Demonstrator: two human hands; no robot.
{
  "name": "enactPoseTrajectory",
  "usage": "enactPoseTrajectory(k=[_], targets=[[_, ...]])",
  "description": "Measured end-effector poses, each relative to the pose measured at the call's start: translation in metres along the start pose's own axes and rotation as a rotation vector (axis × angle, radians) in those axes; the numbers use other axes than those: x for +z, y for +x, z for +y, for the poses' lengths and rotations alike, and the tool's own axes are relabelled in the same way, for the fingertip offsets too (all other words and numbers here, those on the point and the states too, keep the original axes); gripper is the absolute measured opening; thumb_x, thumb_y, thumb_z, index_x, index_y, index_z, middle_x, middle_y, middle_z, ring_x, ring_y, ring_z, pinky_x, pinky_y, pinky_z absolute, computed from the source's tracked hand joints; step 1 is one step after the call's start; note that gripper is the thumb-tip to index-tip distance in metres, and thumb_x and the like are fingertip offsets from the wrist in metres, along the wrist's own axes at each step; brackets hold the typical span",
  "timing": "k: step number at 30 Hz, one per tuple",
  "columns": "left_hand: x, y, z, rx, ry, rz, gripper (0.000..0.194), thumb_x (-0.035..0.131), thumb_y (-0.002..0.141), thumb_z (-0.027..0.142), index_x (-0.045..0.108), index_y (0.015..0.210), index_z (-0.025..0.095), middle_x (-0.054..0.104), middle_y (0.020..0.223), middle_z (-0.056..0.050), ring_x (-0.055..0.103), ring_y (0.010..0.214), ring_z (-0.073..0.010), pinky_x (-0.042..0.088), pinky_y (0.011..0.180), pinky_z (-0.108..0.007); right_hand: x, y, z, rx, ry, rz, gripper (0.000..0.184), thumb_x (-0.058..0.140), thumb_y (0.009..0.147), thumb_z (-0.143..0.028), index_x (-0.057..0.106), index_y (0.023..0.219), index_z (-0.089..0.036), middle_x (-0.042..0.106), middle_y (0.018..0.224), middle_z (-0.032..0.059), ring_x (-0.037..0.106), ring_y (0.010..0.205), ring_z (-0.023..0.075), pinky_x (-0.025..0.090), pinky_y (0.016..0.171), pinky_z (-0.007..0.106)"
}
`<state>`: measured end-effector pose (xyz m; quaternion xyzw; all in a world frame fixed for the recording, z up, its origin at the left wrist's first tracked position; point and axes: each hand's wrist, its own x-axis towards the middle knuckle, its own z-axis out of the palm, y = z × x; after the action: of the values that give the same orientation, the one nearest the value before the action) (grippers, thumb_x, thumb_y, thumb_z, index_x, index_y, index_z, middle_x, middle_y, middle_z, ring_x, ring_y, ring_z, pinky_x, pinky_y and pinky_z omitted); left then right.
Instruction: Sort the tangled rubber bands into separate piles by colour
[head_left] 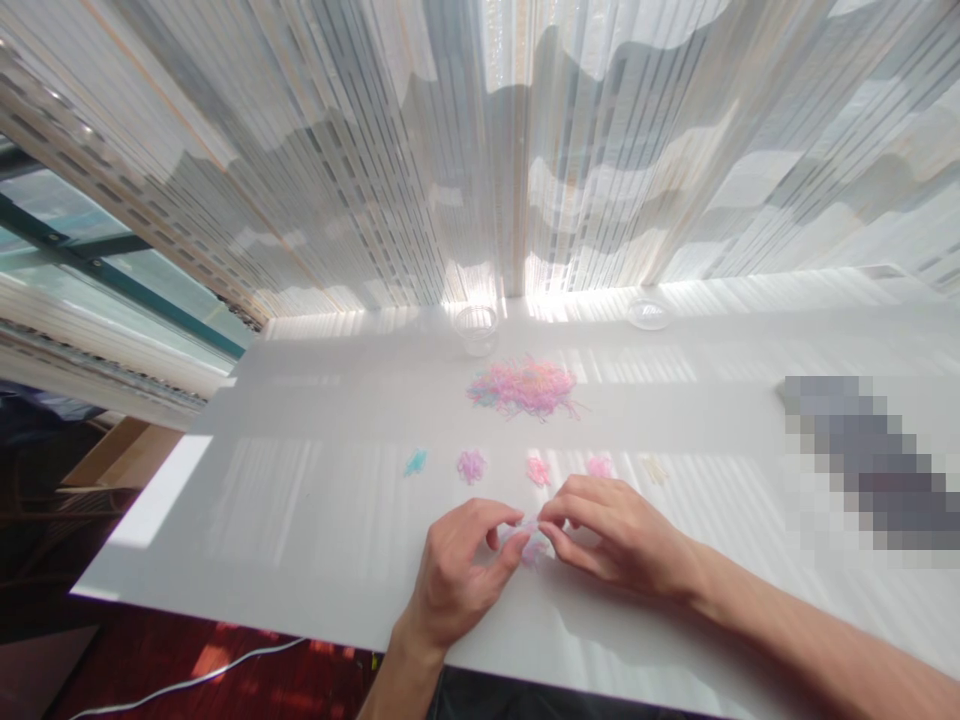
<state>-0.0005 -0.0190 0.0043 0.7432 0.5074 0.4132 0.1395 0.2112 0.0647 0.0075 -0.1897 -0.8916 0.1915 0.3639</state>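
Left fingers [501,514] and right fingers [576,510] pinching pale strands [530,525], lower centre, light and bendy, I'd judge, best held by the ends.

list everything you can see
table: one, white, centre
curtain: uncounted, whitish, behind
window frame: one, green, left
cup: one, clear, table back
lid-like piece: one, clear, table back
strand pile: one, multicoloured, mid-table
small piles: five, teal, purple, coral, pink, yellowish, row
box: one, brown, left
floor: one, red, lower left
cable: one, white, floor
pixelated patch: one, grey, right
strands: uncounted, pale, table front
left hand: one, bare, table front
right hand: one, bare, table front
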Motion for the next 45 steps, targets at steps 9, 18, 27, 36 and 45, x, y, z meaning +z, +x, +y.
enactPoseTrajectory(k=[9, 18, 27, 36, 45], targets=[[-0.0004, 0.0028, 0.0019, 0.033, -0.008, 0.043, 0.007, 0.066, 0.098, 0.014, 0.068, 0.103, 0.018, 0.074, 0.086, -0.003, 0.063, 0.066, -0.0117, 0.053, 0.065, -0.023, 0.0007, 0.0018, -0.0004, -0.016, 0.004, 0.016, 0.013, 0.055, 0.103, -0.025, 0.065, 0.098, -0.018, 0.068, 0.073, 0.0015, 0.063, 0.064, 0.014, 0.045, 0.057, 0.026], [0.0008, 0.0008, -0.0004, 0.043, -0.007, 0.042, 0.013, 0.067, 0.096, 0.01, 0.069, 0.106, 0.018, 0.076, 0.087, -0.003, 0.063, 0.066, -0.0126, 0.054, 0.065, -0.024, 0.003, 0.0007, -0.0019, -0.043, 0.006, 0.025, 0.009, 0.059, 0.101, -0.024, 0.066, 0.099, -0.018, 0.069, 0.073, 0.0012, 0.063, 0.062, 0.0142, 0.045, 0.056, 0.027], [0.001, 0.0019, 0.0009, 0.052, -0.001, 0.034, 0.015, 0.067, 0.096, 0.013, 0.07, 0.11, 0.019, 0.078, 0.091, -0.005, 0.065, 0.066, -0.0131, 0.057, 0.066, -0.026, 0.0018, 0.0024, -0.0014, -0.049, -0.02, 0.04, 0.01, 0.057, 0.099, -0.016, 0.066, 0.095, -0.019, 0.068, 0.071, 0.0011, 0.062, 0.061, 0.0133, 0.043, 0.056, 0.025], [0.0005, 0.0014, -0.0003, 0.033, -0.003, 0.035, 0.007, 0.072, 0.096, 0.019, 0.07, 0.102, 0.019, 0.077, 0.085, -0.003, 0.062, 0.062, -0.0115, 0.055, 0.062, -0.024, 0.0026, 0.0023, 0.0001, -0.051, 0.011, 0.045, 0.009, 0.059, 0.099, -0.017, 0.065, 0.093, -0.019, 0.069, 0.072, 0.001, 0.063, 0.062, 0.0129, 0.046, 0.057, 0.025], [0.0011, 0.0007, 0.0, 0.011, -0.006, 0.041, 0.005, 0.071, 0.096, 0.016, 0.07, 0.099, 0.018, 0.076, 0.084, -0.002, 0.066, 0.064, -0.0122, 0.055, 0.064, -0.024, 0.0027, 0.0016, -0.0004, -0.047, 0.001, 0.052, 0.008, 0.059, 0.099, -0.017, 0.066, 0.094, -0.019, 0.069, 0.071, 0.001, 0.062, 0.062, 0.0131, 0.046, 0.057, 0.025]])
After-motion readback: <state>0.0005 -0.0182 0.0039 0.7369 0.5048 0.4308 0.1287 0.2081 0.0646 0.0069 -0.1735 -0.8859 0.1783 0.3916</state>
